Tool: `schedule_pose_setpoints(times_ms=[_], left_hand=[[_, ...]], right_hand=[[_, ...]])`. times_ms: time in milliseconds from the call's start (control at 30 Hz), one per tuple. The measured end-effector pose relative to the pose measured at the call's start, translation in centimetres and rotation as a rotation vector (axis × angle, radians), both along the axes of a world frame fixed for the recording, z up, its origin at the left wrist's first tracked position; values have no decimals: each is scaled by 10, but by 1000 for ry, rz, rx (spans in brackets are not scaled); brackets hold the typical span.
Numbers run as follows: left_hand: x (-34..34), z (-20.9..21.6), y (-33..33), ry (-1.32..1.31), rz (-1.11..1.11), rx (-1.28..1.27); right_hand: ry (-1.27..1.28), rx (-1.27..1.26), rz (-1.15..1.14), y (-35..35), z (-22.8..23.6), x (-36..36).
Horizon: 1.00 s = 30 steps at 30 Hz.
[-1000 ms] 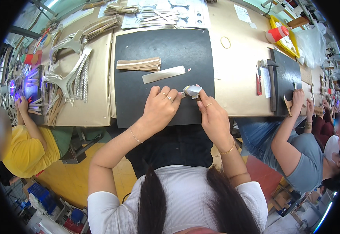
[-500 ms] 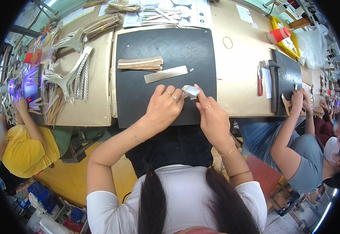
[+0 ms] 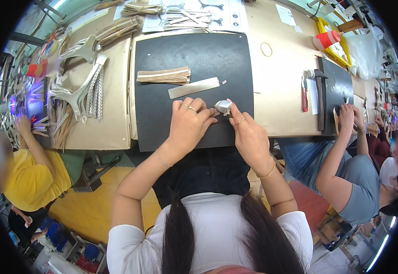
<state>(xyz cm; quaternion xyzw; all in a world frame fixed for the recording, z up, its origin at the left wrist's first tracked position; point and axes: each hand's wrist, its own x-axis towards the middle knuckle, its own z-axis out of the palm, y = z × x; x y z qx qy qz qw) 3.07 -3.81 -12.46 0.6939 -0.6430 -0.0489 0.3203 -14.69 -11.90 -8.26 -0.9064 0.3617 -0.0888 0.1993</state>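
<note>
Both hands point(image 3: 187, 123) point(image 3: 250, 138) angle inward around a silvery piece point(image 3: 225, 106).

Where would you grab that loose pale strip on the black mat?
The strip is probably best pinched across its long edges at the right end, coming from the right: it lies flat, and that end sits clear of the bundle and left hand.

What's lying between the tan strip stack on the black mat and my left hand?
The head view shows one loose pale strip lying between the tan strip stack and your left hand.
</note>
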Motion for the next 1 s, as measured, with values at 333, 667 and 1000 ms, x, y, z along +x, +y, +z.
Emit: schedule_pose_setpoints(times_ms=[333,667,1000], left_hand=[[-11,-2,-4,158,170,48],[-21,10,-8,265,302,256],[-22,10,-11,274,333,287]], right_hand=[[-126,35,-13,6,3,-10],[-106,30,-18,9,-4,-9],[-84,15,-19,8,-6,-7]])
